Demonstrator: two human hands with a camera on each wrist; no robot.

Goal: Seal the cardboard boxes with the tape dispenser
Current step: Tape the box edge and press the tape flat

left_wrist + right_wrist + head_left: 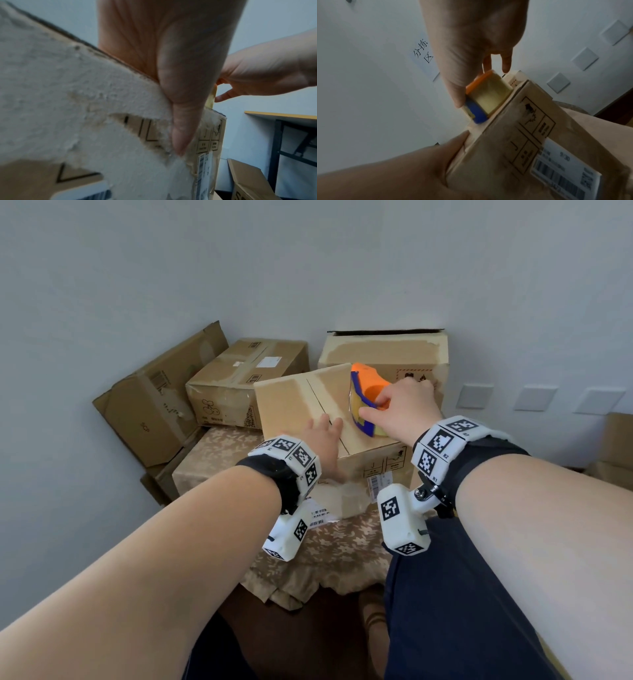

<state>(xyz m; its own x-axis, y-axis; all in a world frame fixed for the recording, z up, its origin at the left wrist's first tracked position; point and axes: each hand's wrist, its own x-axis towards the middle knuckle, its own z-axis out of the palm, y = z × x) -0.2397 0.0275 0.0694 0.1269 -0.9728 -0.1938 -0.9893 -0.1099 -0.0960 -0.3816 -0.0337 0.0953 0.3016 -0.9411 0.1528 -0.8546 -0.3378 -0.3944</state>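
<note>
A brown cardboard box stands in the middle of the table, its top flaps closed along a centre seam. My left hand lies flat on the top near the front edge, and its thumb runs straight down the torn front face. My right hand grips an orange and blue tape dispenser with yellowish tape. The dispenser rests on the right half of the box top, right of the seam. The fingertips behind it are partly hidden.
Another taped box sits at the back left, and a taller box with a torn upper face stands behind. A flattened carton leans on the wall at left. A floral cloth covers the table; more cardboard shows at far right.
</note>
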